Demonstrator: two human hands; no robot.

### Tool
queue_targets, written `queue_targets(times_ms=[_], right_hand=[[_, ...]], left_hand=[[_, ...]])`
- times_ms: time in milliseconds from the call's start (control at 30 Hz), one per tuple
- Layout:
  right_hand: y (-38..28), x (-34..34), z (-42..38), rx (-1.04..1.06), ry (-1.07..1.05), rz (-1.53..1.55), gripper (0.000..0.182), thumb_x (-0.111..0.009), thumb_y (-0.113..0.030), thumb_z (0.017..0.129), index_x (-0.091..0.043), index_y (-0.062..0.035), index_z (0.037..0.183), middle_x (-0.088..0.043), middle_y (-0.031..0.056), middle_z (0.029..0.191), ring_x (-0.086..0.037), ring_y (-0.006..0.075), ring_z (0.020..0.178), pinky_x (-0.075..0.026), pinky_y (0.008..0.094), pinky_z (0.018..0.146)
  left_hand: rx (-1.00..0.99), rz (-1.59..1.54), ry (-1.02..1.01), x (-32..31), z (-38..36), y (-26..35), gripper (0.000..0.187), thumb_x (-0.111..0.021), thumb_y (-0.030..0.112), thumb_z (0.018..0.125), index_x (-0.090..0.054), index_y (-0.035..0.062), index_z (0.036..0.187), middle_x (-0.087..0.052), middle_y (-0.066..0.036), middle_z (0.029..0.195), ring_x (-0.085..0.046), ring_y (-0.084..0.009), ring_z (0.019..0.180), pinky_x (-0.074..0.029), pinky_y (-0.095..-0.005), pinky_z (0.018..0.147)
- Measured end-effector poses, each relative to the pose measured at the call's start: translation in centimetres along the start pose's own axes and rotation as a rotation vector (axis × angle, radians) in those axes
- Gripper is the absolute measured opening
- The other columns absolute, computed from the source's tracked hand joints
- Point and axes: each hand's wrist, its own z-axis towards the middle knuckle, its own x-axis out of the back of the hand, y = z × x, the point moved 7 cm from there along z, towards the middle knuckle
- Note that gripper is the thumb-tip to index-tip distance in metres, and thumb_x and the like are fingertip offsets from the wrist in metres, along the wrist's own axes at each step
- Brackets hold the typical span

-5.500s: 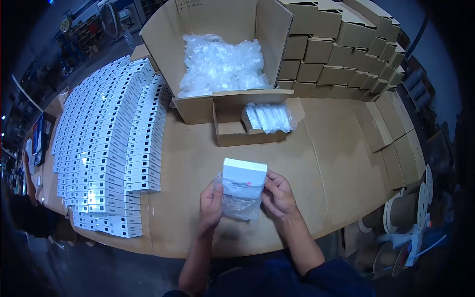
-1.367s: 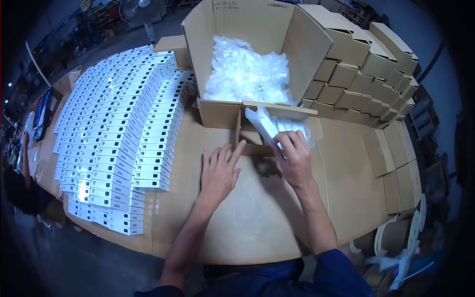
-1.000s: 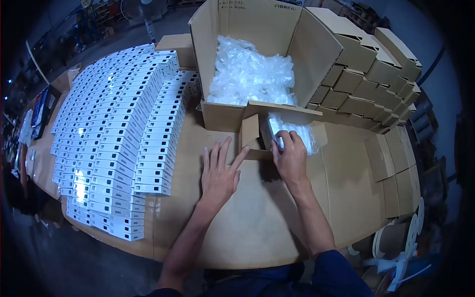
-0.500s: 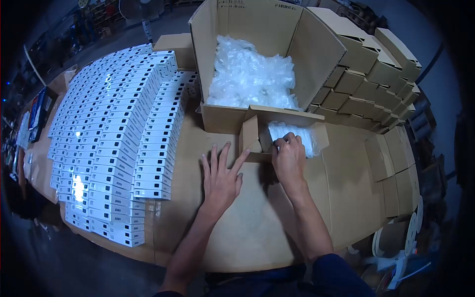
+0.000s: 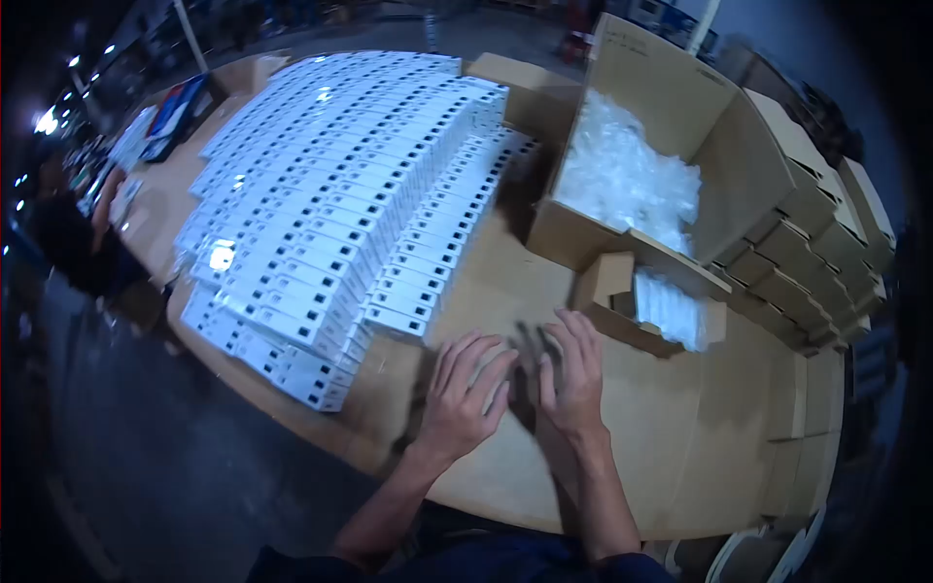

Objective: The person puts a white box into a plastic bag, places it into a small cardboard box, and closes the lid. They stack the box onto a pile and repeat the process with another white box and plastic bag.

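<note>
Both hands hover over the cardboard-covered table (image 5: 505,466), fingers apart and holding nothing. My left hand (image 5: 466,394) is just right of the near end of the stacked white boxes (image 5: 321,214). A short gap to its right is my right hand (image 5: 575,374), below the left end of a small open carton (image 5: 622,325). Clear plastic-wrapped packs (image 5: 669,309) fill the right part of this carton, and a folded cardboard piece stands at its left end. Behind it, a large open carton (image 5: 748,155) holds a heap of clear plastic bags (image 5: 632,175).
Folded brown cartons (image 5: 797,262) are piled at the right. Another closed brown carton (image 5: 525,87) stands behind the white boxes. At the far left are a dark blue and red item (image 5: 175,117) and part of another person (image 5: 87,233).
The view has turned left, so the scene sits further right. My right hand has let go of the packs and left the small carton; both hands are now side by side nearer me.
</note>
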Motion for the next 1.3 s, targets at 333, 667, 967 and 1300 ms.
queue_targets(times_ms=[333, 667, 967, 1300], right_hand=[[-6.5, -9.9, 3.8, 0.294, -0.453, -0.017, 0.064, -0.069, -0.004, 0.081, -0.054, -0.011, 0.143, -0.048, 0.0086, 0.156, -0.04, 0.0388, 0.145, -0.037, 0.0546, 0.114], [-6.3, -10.7, 4.5, 0.262, -0.461, -0.001, 0.057, -0.063, 0.001, 0.083, -0.059, -0.0104, 0.139, -0.045, 0.0126, 0.158, -0.04, 0.0397, 0.145, -0.037, 0.0557, 0.114], [-3.8, -5.3, 3.5, -0.067, -0.431, 0.373, 0.069, -0.058, 0.002, 0.09, -0.041, -0.0099, 0.156, -0.045, 0.0244, 0.154, -0.048, 0.044, 0.136, -0.04, 0.047, 0.116], [0.4, 1.2, 0.3, -0.596, -0.679, 1.452, 0.085, -0.056, -0.023, 0.108, 0.004, -0.0184, 0.168, -0.059, 0.0198, 0.137, -0.066, 0.0237, 0.111, -0.059, 0.0378, 0.089]], left_hand=[[0.161, 0.282, -0.009, 6.0, -3.5, -6.5, 0.06, -0.07, 0.001, 0.085, -0.052, 0.0004, 0.143, -0.053, -0.02, 0.145, -0.047, -0.0424, 0.14, -0.042, -0.0498, 0.115], [0.196, 0.344, 0.079, 5.8, -3.9, -8.1, 0.043, -0.071, -0.002, 0.086, -0.066, 0.0047, 0.129, -0.059, -0.011, 0.125, -0.057, -0.0302, 0.117, -0.051, -0.0413, 0.097], [0.145, 0.361, 0.063, 6.9, -5.3, -4.8, 0.041, -0.079, -0.004, 0.072, -0.072, 0.0086, 0.111, -0.062, -0.007, 0.116, -0.058, -0.0313, 0.112, -0.048, -0.0469, 0.098], [-0.192, 0.006, 0.183, 1.5, 0.3, 2.2, 0.048, -0.08, -0.009, 0.068, -0.071, 0.0098, 0.112, -0.059, -0.011, 0.114, -0.058, -0.035, 0.115, -0.053, -0.0482, 0.098]])
